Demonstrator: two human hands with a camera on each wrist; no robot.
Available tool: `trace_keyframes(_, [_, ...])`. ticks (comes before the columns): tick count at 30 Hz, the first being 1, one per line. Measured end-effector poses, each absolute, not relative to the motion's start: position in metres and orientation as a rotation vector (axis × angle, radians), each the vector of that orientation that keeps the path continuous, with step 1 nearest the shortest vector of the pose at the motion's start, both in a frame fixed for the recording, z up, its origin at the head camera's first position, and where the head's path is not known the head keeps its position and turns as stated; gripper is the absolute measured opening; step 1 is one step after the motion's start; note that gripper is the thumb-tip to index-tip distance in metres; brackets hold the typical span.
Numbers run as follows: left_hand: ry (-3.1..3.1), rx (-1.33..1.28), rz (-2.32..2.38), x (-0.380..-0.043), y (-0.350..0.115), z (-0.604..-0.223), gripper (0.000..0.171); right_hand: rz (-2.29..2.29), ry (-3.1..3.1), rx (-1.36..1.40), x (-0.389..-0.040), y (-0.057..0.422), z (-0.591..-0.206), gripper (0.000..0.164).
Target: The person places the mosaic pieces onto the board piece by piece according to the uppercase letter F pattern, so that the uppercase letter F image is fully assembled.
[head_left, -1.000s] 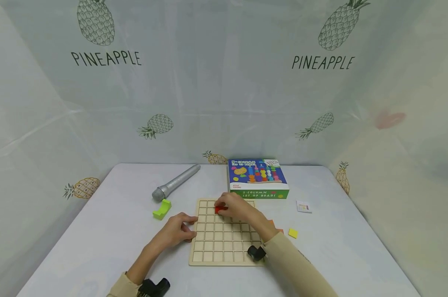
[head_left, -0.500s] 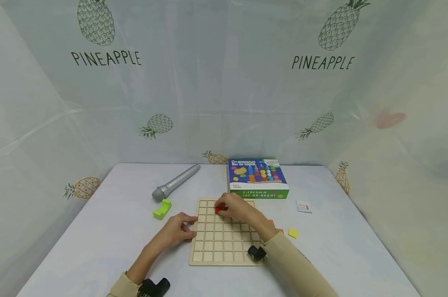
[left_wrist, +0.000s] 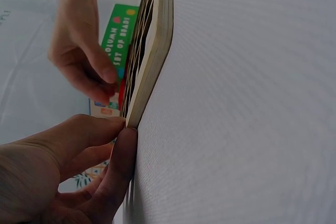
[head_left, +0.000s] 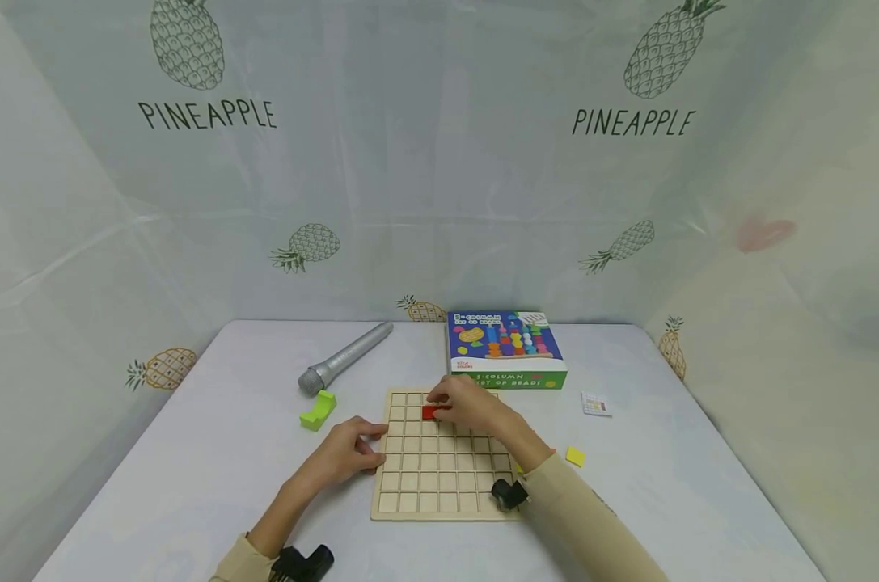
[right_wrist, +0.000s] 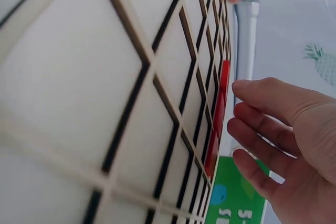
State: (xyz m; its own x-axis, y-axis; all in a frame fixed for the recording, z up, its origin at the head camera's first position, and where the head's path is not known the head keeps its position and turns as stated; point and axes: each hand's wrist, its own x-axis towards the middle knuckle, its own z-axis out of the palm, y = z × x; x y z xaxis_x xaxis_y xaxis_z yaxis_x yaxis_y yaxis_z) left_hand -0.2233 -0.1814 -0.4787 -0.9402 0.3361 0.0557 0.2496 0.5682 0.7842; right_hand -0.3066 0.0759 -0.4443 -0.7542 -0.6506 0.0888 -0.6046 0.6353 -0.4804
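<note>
A pale wooden grid board (head_left: 408,496) lies flat on the table. In its second row from the back sits a flat red piece (head_left: 428,412), which appears as a long strip across several cells in the right wrist view (right_wrist: 220,98). Just over it hovers my right hand (head_left: 468,404), its loosely bent fingers apart from the red strip in the right wrist view. At the board's left edge my left hand (head_left: 346,451) rests, thumb and a finger touching the rim at separate spots. My right hand and forearm hide part of the board.
Behind the board stands a bead-set box (head_left: 508,380), with a silver microphone (head_left: 348,357) to its left. A green curved block (head_left: 319,411) lies left of the board. On the right are a yellow square (head_left: 575,457) and a small printed card (head_left: 596,405).
My right hand has shifted slightly right and let go of the red piece, exposing more of it. The forearm now covers most of the orange pieces. My left hand has stayed put.
</note>
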Motion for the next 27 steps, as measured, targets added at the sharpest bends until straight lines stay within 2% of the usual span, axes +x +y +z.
trace_keyframes(19, [2.669, 0.522, 1.34, -0.222, -0.181, -0.483, 0.05, -0.641, 2.79, -1.152, -0.308, 0.074, -0.453, 0.023])
trace_keyframes(27, [2.69, 0.519, 1.328, -0.223, -0.183, -0.48, 0.05, -0.699, 2.791, -1.105, -0.305, 0.086, -0.444, 0.024])
